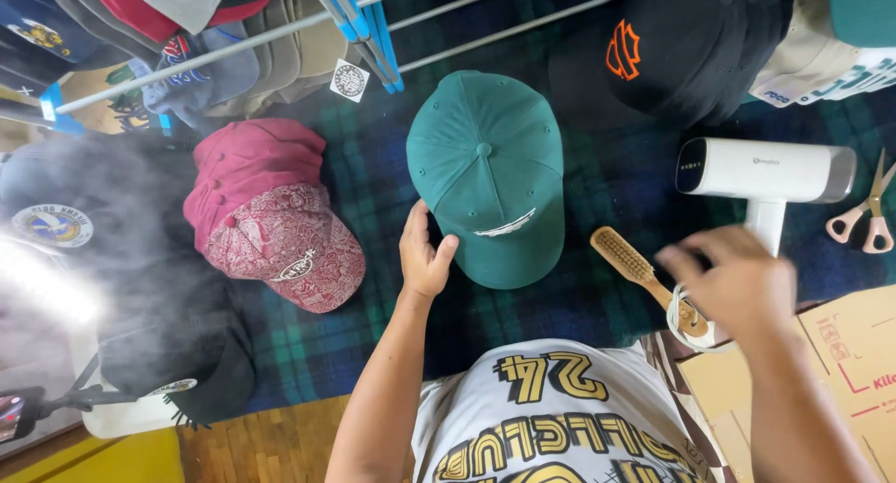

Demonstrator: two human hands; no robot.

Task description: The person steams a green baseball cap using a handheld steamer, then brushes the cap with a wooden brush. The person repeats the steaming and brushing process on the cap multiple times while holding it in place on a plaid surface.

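Green cap (485, 175) sits flat in the middle of the plaid cloth (373, 194), brim toward the person. Left hand (425, 254) rests at the left edge of the brim, fingers loosely curled on it, probably just steadying it. Right hand (733, 282) is blurry to the right of the cap, over the wooden brush (639, 273); can't tell if it's gripping anything. One white steamer (765, 175) lies right of the cap, one pair of scissors (868, 212) past that. One red patterned cap (271, 212) to the left, one black cap (691, 44) up and right.
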